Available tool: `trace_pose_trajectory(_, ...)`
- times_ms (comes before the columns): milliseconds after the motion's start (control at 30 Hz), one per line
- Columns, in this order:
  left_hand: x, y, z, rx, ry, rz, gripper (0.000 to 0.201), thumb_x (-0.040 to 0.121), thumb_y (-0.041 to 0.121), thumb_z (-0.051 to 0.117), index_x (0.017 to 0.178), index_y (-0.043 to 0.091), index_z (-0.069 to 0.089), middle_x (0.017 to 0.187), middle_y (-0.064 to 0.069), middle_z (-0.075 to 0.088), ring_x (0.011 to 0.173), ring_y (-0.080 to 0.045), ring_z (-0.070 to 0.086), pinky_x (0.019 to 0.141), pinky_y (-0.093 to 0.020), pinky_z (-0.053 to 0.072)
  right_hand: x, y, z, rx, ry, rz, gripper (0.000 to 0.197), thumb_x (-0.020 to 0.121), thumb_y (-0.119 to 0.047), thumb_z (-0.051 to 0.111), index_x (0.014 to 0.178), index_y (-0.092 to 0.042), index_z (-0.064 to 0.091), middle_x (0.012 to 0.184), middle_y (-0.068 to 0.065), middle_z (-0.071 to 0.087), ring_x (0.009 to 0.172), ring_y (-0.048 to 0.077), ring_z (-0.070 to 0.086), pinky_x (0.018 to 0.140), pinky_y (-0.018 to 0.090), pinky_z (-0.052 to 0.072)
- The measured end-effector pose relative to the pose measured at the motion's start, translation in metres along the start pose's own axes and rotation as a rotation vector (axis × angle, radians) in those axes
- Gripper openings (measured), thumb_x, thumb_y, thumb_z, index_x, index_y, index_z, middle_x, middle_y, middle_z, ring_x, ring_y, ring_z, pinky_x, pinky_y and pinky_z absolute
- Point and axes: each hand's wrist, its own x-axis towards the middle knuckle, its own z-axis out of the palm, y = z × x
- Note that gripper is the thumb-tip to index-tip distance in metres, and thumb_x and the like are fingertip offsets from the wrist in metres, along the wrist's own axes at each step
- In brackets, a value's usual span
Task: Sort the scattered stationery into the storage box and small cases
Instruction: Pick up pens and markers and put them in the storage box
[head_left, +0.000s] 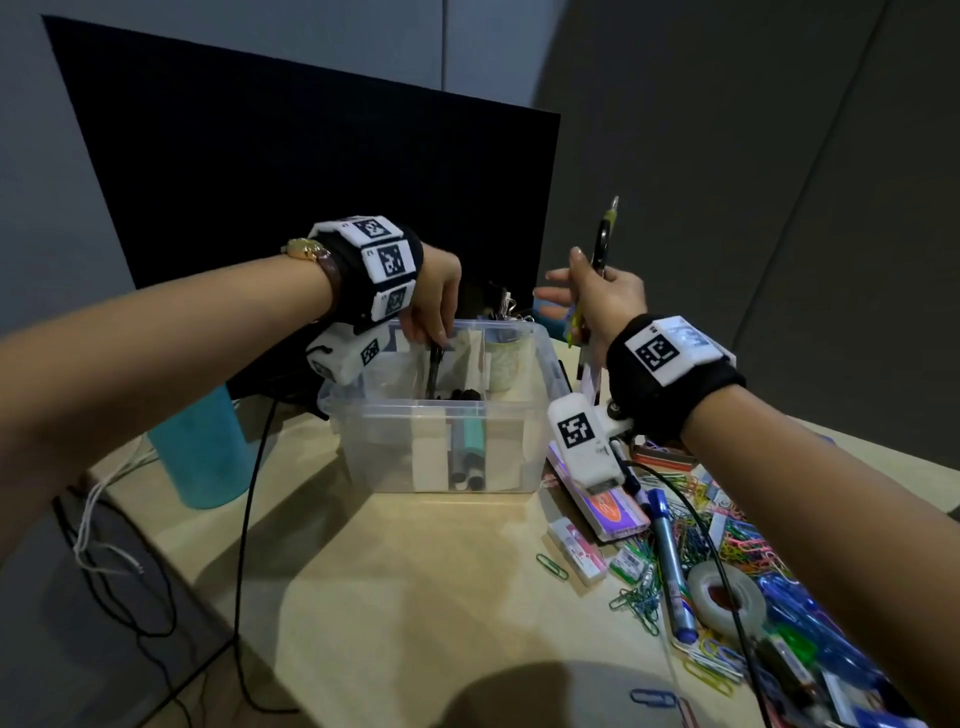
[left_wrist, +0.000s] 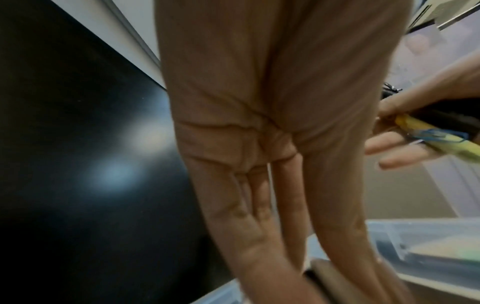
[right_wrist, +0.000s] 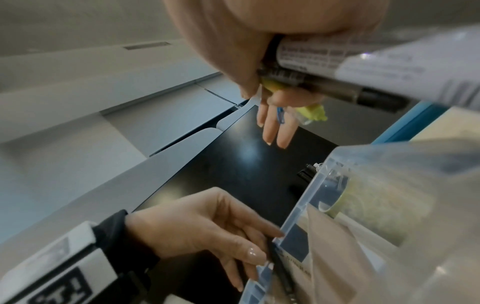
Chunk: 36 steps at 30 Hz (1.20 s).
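Left fingers (head_left: 434, 332) pinching pen (head_left: 434, 370), over box (head_left: 540, 358)

Pretty dim room with plain grey panel walls (head_left: 727, 130), a big black monitor (head_left: 311, 171) sitting at the back of a light wooden desk (head_left: 415, 582), black cables (head_left: 244, 519) hanging off its left edge.

storage box (head_left: 363, 415) mid-desk (head_left: 415, 571), monitor (head_left: 311, 171) behind, bottle (head_left: 208, 447) left, paper clips (head_left: 644, 592) and tape roll (head_left: 727, 592) right.
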Motion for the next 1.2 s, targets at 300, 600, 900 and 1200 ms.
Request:
trace_pose_trajectory(300,-0.006,0.019,-0.017,-0.633,0.321,0.138,0.047,0.103,0.037,0.040,0.116,-0.003,0.061,0.091,-0.008,0.067,0.077,-0.018,0.064,0.062,-0.032,0.059,-0.011,-0.012,0.002,-0.289,-0.444,0.263,0.022,0.100,-0.026,0.053,0.091,-0.008,0.063,0.072,0.005,0.065,0.047,0.004,0.060,0.034,0.011,0.026)
trace_pose_trajectory(600,-0.020,0.023,-0.024,-0.714,0.230,0.304,0.018,0.089,0.019,0.064,0.100,0.007,0.071,0.086,0.000,0.072,0.066,-0.003,0.062,0.067,-0.021,0.053,-0.024,-0.015,0.001,-0.395,-0.671,0.147,0.037,0.098,-0.028,0.055,0.119,0.001,0.063,0.073,0.001,0.067,0.055,0.004,0.061,0.037,0.012,0.031)
trace_pose_trajectory(900,-0.031,-0.004,-0.045,-0.778,0.346,0.296,0.019,0.079,0.011,0.070,0.095,0.000,0.068,0.086,-0.010,0.071,0.075,-0.013,0.069,0.063,-0.017,0.057,-0.019,-0.020,-0.007,-0.462,-0.733,0.202,0.033,0.094,-0.035,0.060,0.105,-0.006,0.070,0.065,-0.004,0.055,0.049,0.003,0.045,0.037,0.011,0.030)
trace_pose_trajectory(1200,-0.023,-0.002,-0.024,-0.119,0.597,0.284,0.019,0.073,0.009,0.082,0.084,-0.003,0.071,0.076,-0.016,0.072,0.069,-0.026,0.072,0.065,-0.036,0.061,-0.001,-0.008,-0.015,-0.365,-0.193,0.235,0.028,0.099,-0.034,0.052,0.084,-0.010,0.054,0.056,-0.001,0.032,0.035,0.007,0.026,0.034,0.016,0.022)
